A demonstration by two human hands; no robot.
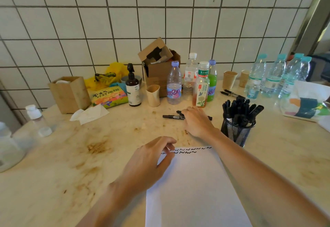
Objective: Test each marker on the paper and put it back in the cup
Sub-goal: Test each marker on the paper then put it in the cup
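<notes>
A white sheet of paper (pixel 194 187) lies near me, with two rows of black squiggles along its far edge. My left hand (pixel 150 162) rests on its top-left corner, fingers curled, holding nothing. Beyond the sheet, two black markers (pixel 172 116) lie on the counter. My right hand (pixel 196 121) lies over them, its fingers closing on the nearer one; the grip itself is hidden. A black mesh cup (pixel 236 133) full of black markers stands to the right of that hand.
Bottles (pixel 174 83), a beige cup (pixel 153 95), a pump bottle (pixel 132 87) and a cardboard box (pixel 159 66) crowd the back by the tiled wall. Two pens (pixel 229 93), paper cups (pixel 230 80) and water bottles (pixel 273 76) stand right. A tissue (pixel 89 114) and plastic bottles (pixel 35 117) lie left.
</notes>
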